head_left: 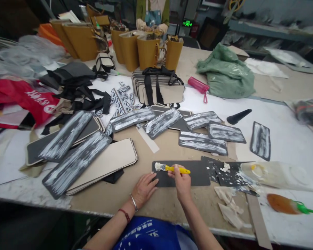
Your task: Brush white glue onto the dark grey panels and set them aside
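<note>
A small brush [181, 169] with a yellow handle is gripped in my right hand [183, 180]. White glue-like paste coats its bristles, which are at the left end of a dark grey rectangular panel [198, 173]. My left hand [144, 189] lies flat with its fingertips on that panel's left edge. Behind it lie several dark panels streaked with white, among them one panel [202, 142] just beyond the brush. To the left, two more streaked panels [78, 163] rest across a stack of beige boards [106, 163].
At the right are a paste-spattered dark sheet [232, 173], a clear plastic bag [279, 173] and an orange bottle with a green nozzle [284, 204]. Tied boards [169, 94], a pink pouch [198, 84] and a green bag [226, 73] stand farther back. Another person [152, 15] is behind mustard bags [147, 52].
</note>
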`<state>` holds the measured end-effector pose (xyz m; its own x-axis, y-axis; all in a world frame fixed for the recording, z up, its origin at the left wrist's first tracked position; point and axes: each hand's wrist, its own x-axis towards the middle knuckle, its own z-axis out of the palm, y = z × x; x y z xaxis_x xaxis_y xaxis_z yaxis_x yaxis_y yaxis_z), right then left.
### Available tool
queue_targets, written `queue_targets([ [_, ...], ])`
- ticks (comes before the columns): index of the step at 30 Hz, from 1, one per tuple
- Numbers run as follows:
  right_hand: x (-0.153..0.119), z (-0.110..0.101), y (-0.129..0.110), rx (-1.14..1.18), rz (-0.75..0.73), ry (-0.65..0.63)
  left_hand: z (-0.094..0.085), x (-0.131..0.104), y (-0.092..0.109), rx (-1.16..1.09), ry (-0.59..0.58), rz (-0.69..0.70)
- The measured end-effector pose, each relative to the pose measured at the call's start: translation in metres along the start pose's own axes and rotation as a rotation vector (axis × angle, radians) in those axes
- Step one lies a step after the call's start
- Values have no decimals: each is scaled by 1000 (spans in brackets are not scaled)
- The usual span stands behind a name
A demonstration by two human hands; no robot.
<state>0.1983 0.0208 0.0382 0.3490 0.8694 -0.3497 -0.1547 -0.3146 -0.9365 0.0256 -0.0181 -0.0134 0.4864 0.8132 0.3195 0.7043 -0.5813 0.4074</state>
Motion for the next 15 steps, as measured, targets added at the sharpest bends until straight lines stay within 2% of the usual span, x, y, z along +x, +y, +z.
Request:
queue_targets([
  [2, 3, -4, 2, -68, -29, 31, -1, 0, 0, -15, 7, -5],
  [4, 9, -19, 0, -132, -72, 94, -2, 1, -1, -30, 18, -6],
  [12, 42, -125, -22, -390, -162, 402, 4, -3, -4, -24, 34, 9],
  [15, 49, -151, -30, -465, -172, 479, 3, -1, -4, -10, 37, 27],
])
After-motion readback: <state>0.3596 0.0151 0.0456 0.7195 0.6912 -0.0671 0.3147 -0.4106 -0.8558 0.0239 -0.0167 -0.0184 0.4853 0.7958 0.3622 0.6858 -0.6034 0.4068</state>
